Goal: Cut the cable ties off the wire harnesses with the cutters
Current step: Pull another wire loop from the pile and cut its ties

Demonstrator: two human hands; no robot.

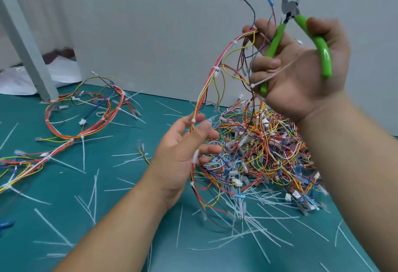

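Teal matting (pixel 107 218) is lying littered with cut white plastic cable ties (pixel 53 227), while the left hand (pixel 183 149) is holding a tied multicoloured wire harness (pixel 206 86) and the right hand (pixel 301 67), at one o'clock, is gripping its top plus green-handled steel cutters (pixel 273 43).

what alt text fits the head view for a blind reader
A right hand holds green cutters and the top of a wire harness above a teal table; the left hand holds it lower down, beside a tangled wire pile.

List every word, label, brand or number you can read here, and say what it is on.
None is readable.
The cutters: green handles, no visible print.
The white sheet, far left: faint marks, too blurred.
The wire harness connectors: too small to tell.
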